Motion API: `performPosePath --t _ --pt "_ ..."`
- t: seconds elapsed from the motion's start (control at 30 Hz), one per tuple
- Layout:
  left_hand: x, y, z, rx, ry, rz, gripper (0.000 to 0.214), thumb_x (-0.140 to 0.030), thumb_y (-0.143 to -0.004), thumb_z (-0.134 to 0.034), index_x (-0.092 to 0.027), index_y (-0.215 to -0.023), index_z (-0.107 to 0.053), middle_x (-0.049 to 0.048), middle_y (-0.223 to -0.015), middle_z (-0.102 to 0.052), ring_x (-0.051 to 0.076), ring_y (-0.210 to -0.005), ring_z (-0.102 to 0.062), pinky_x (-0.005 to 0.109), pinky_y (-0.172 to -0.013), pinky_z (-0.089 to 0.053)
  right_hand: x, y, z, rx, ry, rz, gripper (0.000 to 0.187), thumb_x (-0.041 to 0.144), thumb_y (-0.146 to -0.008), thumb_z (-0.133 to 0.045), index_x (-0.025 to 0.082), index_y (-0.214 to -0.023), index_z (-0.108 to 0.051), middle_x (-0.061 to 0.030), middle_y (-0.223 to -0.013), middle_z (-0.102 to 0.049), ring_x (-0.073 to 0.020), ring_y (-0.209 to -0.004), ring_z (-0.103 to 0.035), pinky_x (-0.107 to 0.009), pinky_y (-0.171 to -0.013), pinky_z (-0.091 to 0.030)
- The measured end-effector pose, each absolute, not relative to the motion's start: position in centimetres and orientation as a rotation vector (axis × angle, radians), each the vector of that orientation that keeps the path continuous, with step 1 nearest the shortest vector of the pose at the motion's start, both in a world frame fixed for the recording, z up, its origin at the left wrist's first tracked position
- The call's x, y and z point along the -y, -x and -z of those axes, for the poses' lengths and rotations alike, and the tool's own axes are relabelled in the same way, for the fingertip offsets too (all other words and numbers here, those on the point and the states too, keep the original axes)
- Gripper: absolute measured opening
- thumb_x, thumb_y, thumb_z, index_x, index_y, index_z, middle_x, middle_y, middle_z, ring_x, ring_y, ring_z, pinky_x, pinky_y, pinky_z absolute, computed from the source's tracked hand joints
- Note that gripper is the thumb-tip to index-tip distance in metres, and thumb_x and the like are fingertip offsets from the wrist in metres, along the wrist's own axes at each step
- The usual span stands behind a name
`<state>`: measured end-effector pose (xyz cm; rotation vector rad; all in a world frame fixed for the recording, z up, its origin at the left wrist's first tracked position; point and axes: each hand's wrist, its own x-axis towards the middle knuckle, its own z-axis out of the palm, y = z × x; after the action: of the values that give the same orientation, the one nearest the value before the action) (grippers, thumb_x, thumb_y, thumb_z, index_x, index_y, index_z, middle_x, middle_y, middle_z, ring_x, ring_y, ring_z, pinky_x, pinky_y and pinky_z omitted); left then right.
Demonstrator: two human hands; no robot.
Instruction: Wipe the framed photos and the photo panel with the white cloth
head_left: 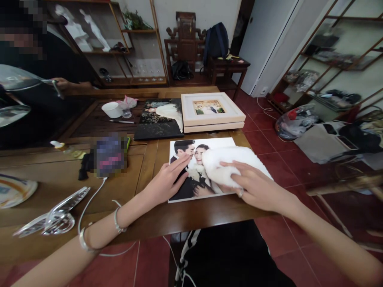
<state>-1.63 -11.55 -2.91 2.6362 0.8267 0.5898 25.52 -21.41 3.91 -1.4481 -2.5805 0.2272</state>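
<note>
A photo panel (191, 183) with a picture of a couple lies flat at the table's near right edge. My left hand (167, 179) rests flat on its left part, fingers stretched out over the picture. In my right hand (254, 185) is a fluffy white cloth (236, 157), pressed on the panel's right side and covering that part of the picture. The fingers of this hand are bent round the cloth, and a ring shows on one of them.
Behind the panel lie a dark photo panel (161, 115) and stacked pale frames (214, 115). A white cup (112, 109) stands on a tea tray (98, 125). Left are a phone with a cable (110, 155) and a shiny winged ornament (56, 215). A person (60, 56) sits across the table (125, 207).
</note>
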Motion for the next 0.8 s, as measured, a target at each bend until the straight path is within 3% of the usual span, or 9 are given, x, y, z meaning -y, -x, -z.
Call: performPosePath --t 0.23,0.53,0.8 --pt "11.6 1.7 3.3 -0.815 -2.64 -0.629 0.042 -0.025 -0.098 -0.04 -0.017 -0.139 -0.043 0.0139 -0.144 -0.047 0.026 -0.137 -0.04 0.047 -0.103 -0.042 14.9 -23.9 -2.3 2.423 1.501 -0.15 0.03 0.036 -0.096 -0.044 0.017 -0.08 -0.061 -0.0109 -0.087 -0.067 -0.029 -0.095 -0.062 -0.044 -0.09 -0.047" --pt "11.3 1.7 3.2 -0.823 -2.598 -0.599 0.037 -0.02 -0.095 -0.044 -0.017 -0.131 -0.052 0.0141 -0.132 -0.057 0.028 -0.128 -0.049 0.045 -0.101 -0.045 9.6 -16.9 -3.2 2.535 1.303 -0.256 0.031 0.034 -0.097 -0.042 0.014 -0.098 -0.066 -0.0126 -0.094 -0.067 -0.0258 -0.091 -0.059 -0.033 -0.078 -0.041" --pt "11.5 1.7 3.2 -0.799 -2.592 -0.659 0.044 -0.021 -0.096 -0.043 -0.02 -0.14 -0.045 0.0111 -0.144 -0.048 0.026 -0.137 -0.039 0.047 -0.11 -0.038 11.4 -21.5 -2.3 2.453 1.443 -0.287 0.032 0.039 -0.097 -0.04 0.017 -0.095 -0.063 -0.0121 -0.095 -0.066 -0.0277 -0.096 -0.058 -0.033 -0.08 -0.04"
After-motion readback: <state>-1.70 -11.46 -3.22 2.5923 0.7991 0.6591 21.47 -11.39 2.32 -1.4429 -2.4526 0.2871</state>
